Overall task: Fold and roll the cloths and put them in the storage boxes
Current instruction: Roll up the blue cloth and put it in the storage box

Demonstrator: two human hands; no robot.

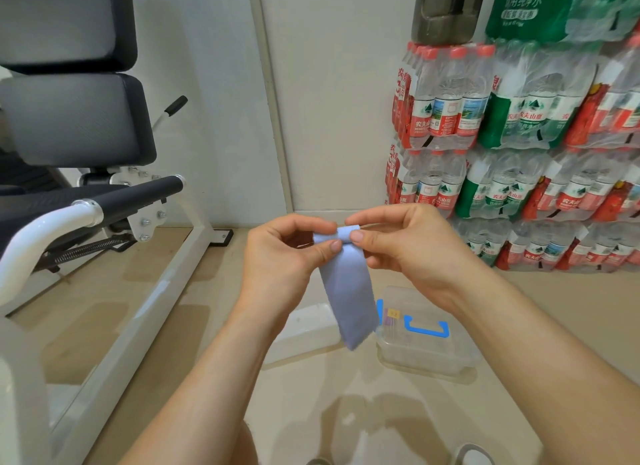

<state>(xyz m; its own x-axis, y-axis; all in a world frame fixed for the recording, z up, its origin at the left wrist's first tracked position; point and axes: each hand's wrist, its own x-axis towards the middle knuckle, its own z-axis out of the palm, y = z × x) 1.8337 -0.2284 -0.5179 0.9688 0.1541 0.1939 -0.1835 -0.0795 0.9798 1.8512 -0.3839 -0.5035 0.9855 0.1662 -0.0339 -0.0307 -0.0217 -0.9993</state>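
Note:
A narrow, folded light-blue cloth (349,291) hangs in the air in front of me, its top end curled into a small roll. My left hand (287,253) pinches that rolled end from the left, thumb under and fingers over. From the right, my right hand (405,239) pinches the same roll with thumb and fingertips. Below the hanging cloth, a clear plastic storage box (426,340) with a blue handle on its lid sits on the floor. Something small and coloured shows inside it.
A white-framed exercise machine (138,291) with black pads fills the left side. Stacked shrink-wrapped packs of water bottles (519,152) line the right wall. A flat translucent lid or box (304,329) lies on the beige floor beside the storage box.

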